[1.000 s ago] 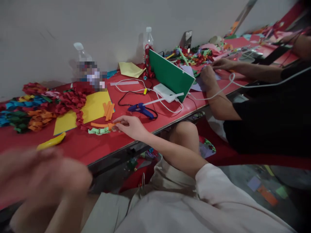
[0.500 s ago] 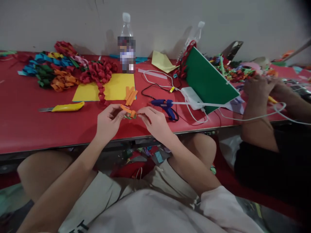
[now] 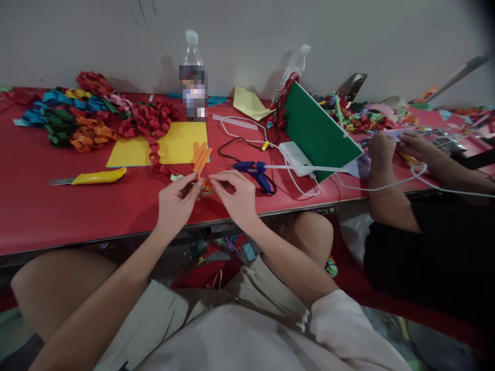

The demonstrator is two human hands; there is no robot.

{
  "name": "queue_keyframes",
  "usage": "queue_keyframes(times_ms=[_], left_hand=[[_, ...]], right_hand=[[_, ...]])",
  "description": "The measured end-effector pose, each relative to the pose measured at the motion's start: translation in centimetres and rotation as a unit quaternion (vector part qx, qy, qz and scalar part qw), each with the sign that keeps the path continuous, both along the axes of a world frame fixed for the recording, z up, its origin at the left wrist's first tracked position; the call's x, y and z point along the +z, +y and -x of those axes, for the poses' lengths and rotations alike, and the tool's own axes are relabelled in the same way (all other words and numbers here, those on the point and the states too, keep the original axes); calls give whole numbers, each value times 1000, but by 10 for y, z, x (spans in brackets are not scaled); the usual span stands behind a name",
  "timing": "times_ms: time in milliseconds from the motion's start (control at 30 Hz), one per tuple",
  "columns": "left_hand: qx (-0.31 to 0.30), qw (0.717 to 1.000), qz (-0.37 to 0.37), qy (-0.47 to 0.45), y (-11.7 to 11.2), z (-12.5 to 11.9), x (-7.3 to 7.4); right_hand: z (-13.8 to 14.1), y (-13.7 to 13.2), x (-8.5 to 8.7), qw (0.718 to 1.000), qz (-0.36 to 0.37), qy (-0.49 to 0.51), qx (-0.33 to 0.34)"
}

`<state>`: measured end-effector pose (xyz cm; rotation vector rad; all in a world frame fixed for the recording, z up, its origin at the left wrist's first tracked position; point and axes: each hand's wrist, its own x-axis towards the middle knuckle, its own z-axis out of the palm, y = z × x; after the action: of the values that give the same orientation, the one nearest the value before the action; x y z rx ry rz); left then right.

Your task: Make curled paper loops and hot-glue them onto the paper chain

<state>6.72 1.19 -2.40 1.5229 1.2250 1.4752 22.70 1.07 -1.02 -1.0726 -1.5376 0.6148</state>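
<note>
My left hand (image 3: 175,204) and my right hand (image 3: 236,197) meet over the table's near side. Between their fingertips is a small orange paper strip (image 3: 208,186), looped with a bit of green; fingers hide much of it. The left thumb and forefinger pinch one end, while the right fingertips close on the other side. Just beyond lie loose orange strips (image 3: 201,156) on a yellow sheet (image 3: 176,139). A blue glue gun (image 3: 253,170) with a long white glue stick rests to the right of my hands.
A yellow-handled knife (image 3: 99,176) lies left, below heaped paper chains (image 3: 81,116). Behind stand a bottle (image 3: 192,51) and a leaning green board (image 3: 317,129). White cables (image 3: 359,189) run rightward, near a co-worker's hands (image 3: 382,149).
The orange strip's free end, which stuck out left, is now bent upright between my left fingertips. My right hand has shifted slightly inward. The whole view has swung a little right.
</note>
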Motion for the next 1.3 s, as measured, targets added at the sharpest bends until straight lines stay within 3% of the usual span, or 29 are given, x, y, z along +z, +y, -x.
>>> queue_keyframes(times_ms=[100, 267, 467, 667, 867, 1067, 1133, 1300], left_hand=[[-16, 998, -57, 36, 0, 0, -4], [-41, 995, -79, 51, -1, -1, -3], [-3, 994, -102, 47, -1, 0, 2], [10, 993, -96, 67, -2, 3, 3], [-3, 990, -112, 86, -3, 0, 1], [26, 989, -109, 94, -3, -3, 0], [51, 994, -86, 51, 2, 2, 1], [100, 981, 11, -169, 20, 20, 2]], right_hand=[[-2, -2, -1, 997, -53, -50, -11], [0, -3, -2, 992, -89, -88, -5], [4, -3, 2, 989, -123, -75, 11], [2, -6, 5, 998, -52, -27, 36], [-7, -8, 3, 998, -33, 6, 52], [-23, -16, 5, 995, -39, -69, 55], [-36, -21, 6, 993, -63, -102, 18], [-83, -30, -1, 965, -86, -134, -207]])
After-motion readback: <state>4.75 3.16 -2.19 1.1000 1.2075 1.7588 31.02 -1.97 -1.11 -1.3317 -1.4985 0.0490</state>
